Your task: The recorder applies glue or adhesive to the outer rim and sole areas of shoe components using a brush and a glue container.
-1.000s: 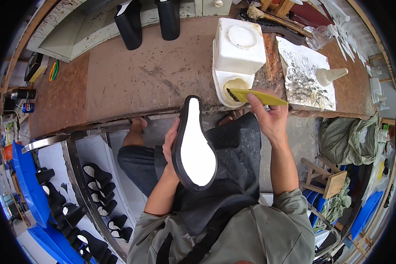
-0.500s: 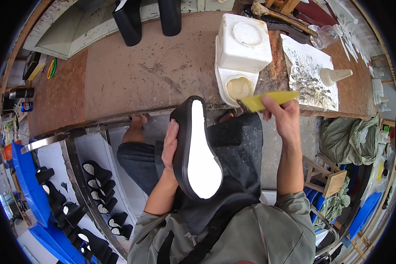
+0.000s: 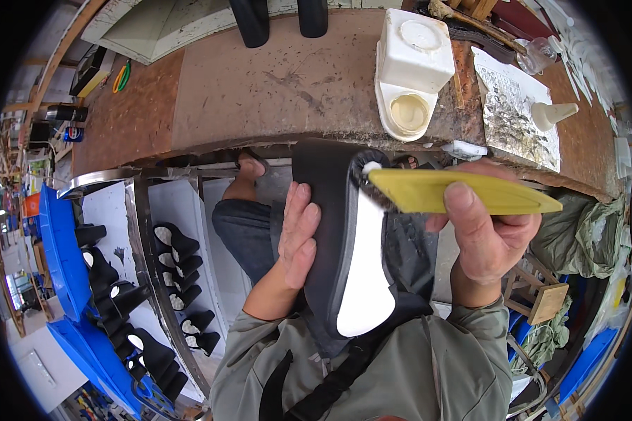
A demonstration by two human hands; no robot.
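My left hand (image 3: 299, 226) holds a black wedge shoe sole (image 3: 321, 210), its fingers laid along the black side wall. A white panel (image 3: 367, 281) covers the middle of the face turned up to me. In my right hand (image 3: 489, 228) a yellow-handled brush (image 3: 463, 192) is pinched between thumb and fingers. Its dark bristles touch the narrow far end of the sole, where a dab of white shows. Beyond the sole, at the bench edge, stands a white glue dispenser (image 3: 414, 63) with cream-coloured glue (image 3: 409, 113) in its round cup.
The brown workbench (image 3: 260, 91) runs across in front of me. Two more black wedges (image 3: 251, 22) stand on its far side. A stained paper sheet (image 3: 516, 112) bears a pale nozzle (image 3: 555, 114). Racks at left hold several wedges (image 3: 177, 242); blue trays (image 3: 63, 252) flank them. A wooden stool (image 3: 546, 302) stands at right.
The brush in my right hand has come from beside the glue cup down onto the sole's far end. My left hand has tilted the sole, showing more of its black side. The view has shifted.
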